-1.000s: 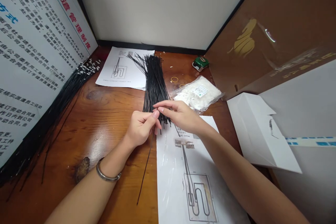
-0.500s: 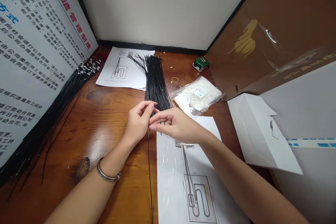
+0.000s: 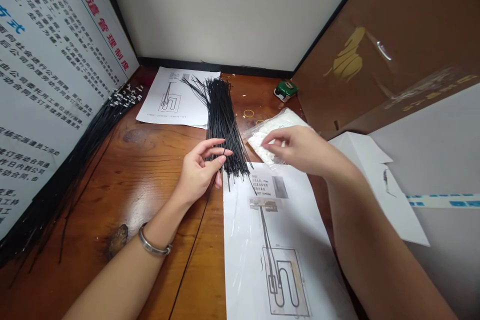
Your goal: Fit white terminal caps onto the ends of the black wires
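My left hand (image 3: 202, 170) is closed on a thin black wire (image 3: 193, 250), pinched between thumb and fingers. The wire's lower part trails across the wooden table to the bottom edge, and a short end shows above the fingers. Just behind and right of that hand lies a thick bundle of black wires (image 3: 221, 115). My right hand (image 3: 296, 147) is over the front of a clear plastic bag of small white pieces (image 3: 258, 137). Its thumb and forefinger tips come close together beside the white pieces; whatever is between them is too small to make out.
A printed drawing sheet (image 3: 247, 270) lies in front, with another sheet (image 3: 153, 95) at the back left. Black wires with white ends (image 3: 90, 130) lean along the left panel. A green tape measure (image 3: 286, 90) and a white folded box (image 3: 397, 210) are on the right.
My right hand has moved right, away from my left hand, to the bag of white pieces. The wire in my left hand now slants down to the left.
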Motion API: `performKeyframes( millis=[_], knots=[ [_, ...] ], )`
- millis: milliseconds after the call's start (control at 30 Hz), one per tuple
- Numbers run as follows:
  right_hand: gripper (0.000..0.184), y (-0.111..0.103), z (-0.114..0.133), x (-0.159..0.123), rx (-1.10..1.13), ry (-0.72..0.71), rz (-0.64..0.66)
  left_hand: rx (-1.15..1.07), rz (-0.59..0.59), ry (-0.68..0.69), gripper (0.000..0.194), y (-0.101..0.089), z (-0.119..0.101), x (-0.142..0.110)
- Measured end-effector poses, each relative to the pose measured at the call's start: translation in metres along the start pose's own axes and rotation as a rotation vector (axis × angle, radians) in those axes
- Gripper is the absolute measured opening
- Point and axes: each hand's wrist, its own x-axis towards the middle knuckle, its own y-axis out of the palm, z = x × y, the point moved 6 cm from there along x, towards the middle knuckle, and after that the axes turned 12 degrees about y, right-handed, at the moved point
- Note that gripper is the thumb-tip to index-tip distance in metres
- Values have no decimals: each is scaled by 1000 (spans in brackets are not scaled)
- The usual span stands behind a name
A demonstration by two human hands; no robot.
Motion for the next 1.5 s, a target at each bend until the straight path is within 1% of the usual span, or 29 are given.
performKeyframes(
  millis=[33, 67, 133, 167, 233, 333, 400, 633, 800, 867, 1000, 1133, 1233, 1333, 1433, 1500],
  knots=[
    [14, -7, -11, 4, -86, 82, -72, -14, 27, -18, 41, 2, 1, -1],
    [16, -11, -20, 7, -160, 146, -91, -28, 51, -33, 45, 5, 2, -2],
    [21, -13, -33, 11, -280, 231, -108, -61, 86, -51, 50, 8, 2, -3],
    [25, -13, -38, 13, -315, 261, -111, -77, 99, -52, 49, 8, 2, -4],
    [32, -10, -42, 15, -344, 290, -110, -105, 110, -51, 43, 9, 2, -4],
    [34, -4, -42, 19, -357, 280, -129, -111, 90, -56, 29, 8, 3, -4],
    [32, -2, -41, 21, -367, 269, -164, -96, 72, -69, 26, 7, 5, -4],
    [27, 5, -38, 25, -360, 253, -218, -101, 81, -63, 28, 9, 6, -5],
    [23, 8, -34, 24, -337, 246, -225, -78, 56, -60, 31, 7, 7, -4],
    [23, 8, -35, 25, -326, 244, -218, -99, 56, -55, 27, 7, 7, -4],
    [27, 9, -38, 26, -341, 246, -216, -141, 50, -43, 28, 9, 5, -4],
    [24, 9, -37, 25, -339, 248, -216, -140, 25, -46, 24, 9, 3, -5],
    [22, 8, -36, 24, -318, 245, -218, -110, 15, -45, 27, 9, 1, -5],
    [20, 6, -34, 23, -293, 209, -223, -107, 24, -57, 30, 11, 0, -6],
    [17, -2, -31, 20, -256, 176, -267, -148, 47, -93, 29, 16, 3, -8],
    [15, -8, -25, 15, -188, 151, -308, -179, 67, -140, 29, 19, 7, -10]
  ],
)
